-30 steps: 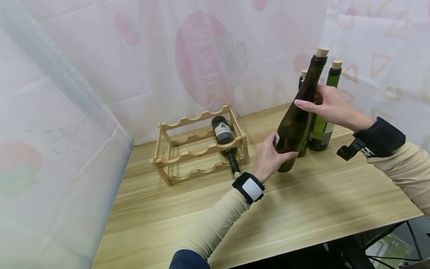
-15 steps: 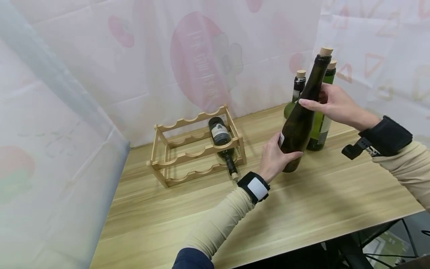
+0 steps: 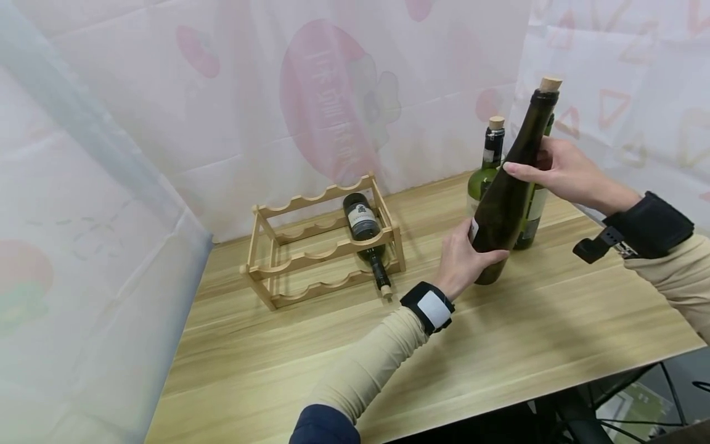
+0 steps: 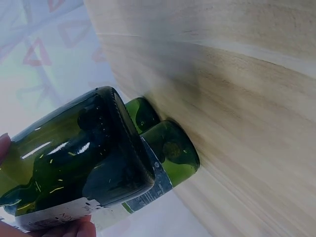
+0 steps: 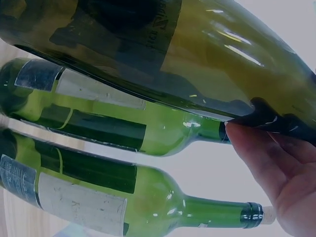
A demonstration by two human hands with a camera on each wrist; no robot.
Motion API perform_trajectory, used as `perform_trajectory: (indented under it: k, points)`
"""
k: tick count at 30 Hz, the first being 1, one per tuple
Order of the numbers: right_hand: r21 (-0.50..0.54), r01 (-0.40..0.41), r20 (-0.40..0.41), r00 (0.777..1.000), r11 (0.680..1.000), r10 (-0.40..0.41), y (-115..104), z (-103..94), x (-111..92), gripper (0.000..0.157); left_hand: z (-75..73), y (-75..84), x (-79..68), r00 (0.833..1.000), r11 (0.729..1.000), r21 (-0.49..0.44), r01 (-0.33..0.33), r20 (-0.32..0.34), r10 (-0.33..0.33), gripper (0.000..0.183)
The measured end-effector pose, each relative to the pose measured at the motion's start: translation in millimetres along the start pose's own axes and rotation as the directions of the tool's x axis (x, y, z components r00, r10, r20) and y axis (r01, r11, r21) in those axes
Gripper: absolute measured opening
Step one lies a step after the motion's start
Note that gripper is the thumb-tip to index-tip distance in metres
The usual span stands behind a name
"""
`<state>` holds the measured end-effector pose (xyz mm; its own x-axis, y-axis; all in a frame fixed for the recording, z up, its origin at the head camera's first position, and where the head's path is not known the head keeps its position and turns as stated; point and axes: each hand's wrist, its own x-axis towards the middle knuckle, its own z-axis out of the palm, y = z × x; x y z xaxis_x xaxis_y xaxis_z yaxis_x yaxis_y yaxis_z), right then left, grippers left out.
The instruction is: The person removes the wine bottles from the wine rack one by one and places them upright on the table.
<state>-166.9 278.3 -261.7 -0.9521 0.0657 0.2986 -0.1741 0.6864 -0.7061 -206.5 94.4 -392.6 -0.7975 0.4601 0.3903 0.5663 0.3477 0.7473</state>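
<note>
A dark corked wine bottle (image 3: pixel 501 206) is held tilted above the table, its neck leaning to the right. My left hand (image 3: pixel 461 259) grips its lower body, thumb across the front and the other fingers on the label side. Higher up, my right hand (image 3: pixel 566 169) pinches the bottle at its shoulder and neck. The left wrist view shows the bottle's base (image 4: pixel 131 143) raised off the tabletop. Behind it stand two green wine bottles, one (image 3: pixel 485 179) at its left and another (image 3: pixel 534 216) partly hidden by the held bottle and my right hand.
A wooden wine rack (image 3: pixel 310 262) stands left of the bottles. One labelled bottle (image 3: pixel 363 222) lies in its right-end slot, corked neck toward the front. A printed curtain (image 3: pixel 238 105) hangs behind the table (image 3: pixel 266 370); the table's front edge is at the lower right.
Both hands have shifted the dark bottle slightly to the right, in the same grip. More of the left green bottle now shows, and less of the right one. The rack and its bottle stay put.
</note>
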Motion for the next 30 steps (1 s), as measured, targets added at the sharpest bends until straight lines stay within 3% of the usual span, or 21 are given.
perform_trajectory:
  k: [14,30]
  points:
    - [-0.043,-0.004,-0.025,1.000,0.999,0.003,12.6,-13.9,-3.7,0.034,19.3,8.6,5.7,1.000,1.000,0.027,-0.007,0.020,0.007,0.062]
    - [-0.076,-0.034,0.009,0.999,0.997,0.035,20.9,-24.8,0.4,0.043,35.0,9.3,15.1,0.999,0.999,0.041,-0.035,0.015,0.035,0.055]
